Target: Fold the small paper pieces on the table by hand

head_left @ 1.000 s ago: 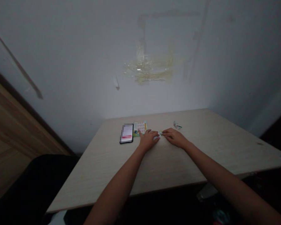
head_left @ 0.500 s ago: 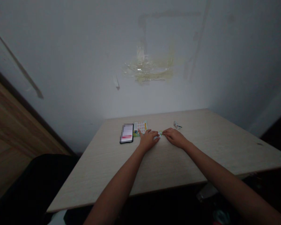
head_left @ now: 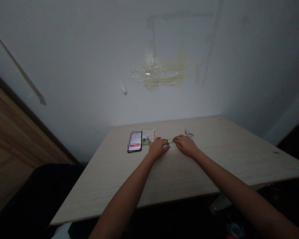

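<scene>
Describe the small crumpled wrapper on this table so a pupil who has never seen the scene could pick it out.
Start at the pale wood-grain table. Just beyond the person's right hand, near the far edge, lies the wrapper. Unlike the flat printed card and black phone further left, it is a crumpled whitish scrap with blue marks.

Left hand (head_left: 158, 148) and right hand (head_left: 186, 146) meet at a scrap (head_left: 170, 141)

Both hands lie low on a table (head_left: 179, 172), the small green-and-white scrap between their fingertips. The left hand's fingers overlap the corner of a printed card (head_left: 149, 135) — a phone (head_left: 135, 141) lies just beside it. The right hand sits just below a crumpled wrapper (head_left: 188, 133) — nearly touching.
</scene>
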A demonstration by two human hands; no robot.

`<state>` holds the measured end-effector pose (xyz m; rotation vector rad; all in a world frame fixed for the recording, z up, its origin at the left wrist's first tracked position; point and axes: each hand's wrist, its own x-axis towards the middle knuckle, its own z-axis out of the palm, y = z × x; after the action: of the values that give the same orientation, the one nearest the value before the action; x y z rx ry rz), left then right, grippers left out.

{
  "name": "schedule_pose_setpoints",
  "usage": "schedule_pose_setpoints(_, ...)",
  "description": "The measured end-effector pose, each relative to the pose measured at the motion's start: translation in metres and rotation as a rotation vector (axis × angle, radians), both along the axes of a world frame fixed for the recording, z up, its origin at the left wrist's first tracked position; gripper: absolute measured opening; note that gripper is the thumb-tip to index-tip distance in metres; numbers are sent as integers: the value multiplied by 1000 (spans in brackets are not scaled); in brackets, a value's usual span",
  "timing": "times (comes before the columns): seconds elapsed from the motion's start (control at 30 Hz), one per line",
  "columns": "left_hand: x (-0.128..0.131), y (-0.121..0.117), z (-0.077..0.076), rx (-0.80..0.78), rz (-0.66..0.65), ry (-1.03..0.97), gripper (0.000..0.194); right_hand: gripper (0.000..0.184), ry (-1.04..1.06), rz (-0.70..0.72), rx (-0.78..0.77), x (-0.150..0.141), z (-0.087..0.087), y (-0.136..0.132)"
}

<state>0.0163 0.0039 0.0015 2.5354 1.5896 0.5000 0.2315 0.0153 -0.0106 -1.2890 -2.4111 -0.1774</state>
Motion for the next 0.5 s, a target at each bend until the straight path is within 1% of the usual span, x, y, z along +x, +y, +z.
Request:
schedule_pose_setpoints(0.27, 1, 1, -3, 15, 1, 3, 26, 30, -24, -54, 18, -2, 1, -1)
schedule_pose_setpoints(0.5, 0, -1, -3, 22, 11, 25, 29, 32, 25, -7, 2, 2, -1, 1)
